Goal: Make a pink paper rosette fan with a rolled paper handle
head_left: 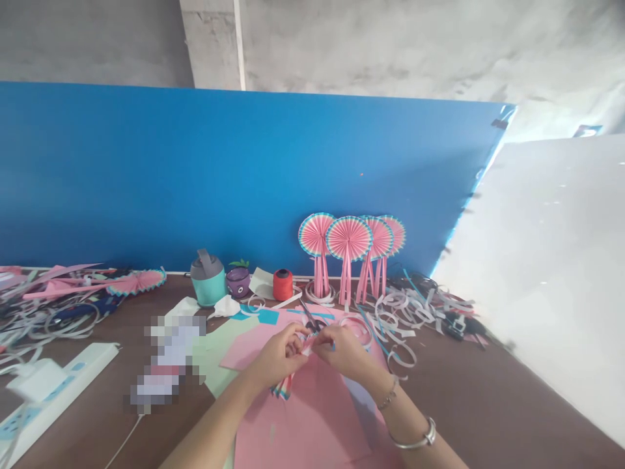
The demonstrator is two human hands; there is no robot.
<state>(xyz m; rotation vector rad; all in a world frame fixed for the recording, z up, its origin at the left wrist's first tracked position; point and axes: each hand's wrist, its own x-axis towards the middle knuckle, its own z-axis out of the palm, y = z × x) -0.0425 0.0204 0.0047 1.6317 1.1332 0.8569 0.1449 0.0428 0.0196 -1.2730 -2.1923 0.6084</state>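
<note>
Above pink paper sheets (303, 423), my two hands meet close together. My left hand (279, 353) is curled closed around a folded, pleated pink paper fan (283, 388), whose striped blue-and-white edge sticks out below the fingers. Thumb and fingers of my right hand (344, 348) pinch together at the upper end of that fan, partly hiding it. Just beyond my fingertips lie dark scissors (312, 320). Blue paper pieces (263, 316) and a curled pale strip (359, 331) rest nearby on the sheets.
Several finished round pink fans (349, 239) lean on the blue partition (244, 163). A teal cup (209, 280), a purple pot (238, 282) and a red thread spool (283, 284) stand at the back. Paper curls (400, 312) lie right; a power strip (58, 397) lies left.
</note>
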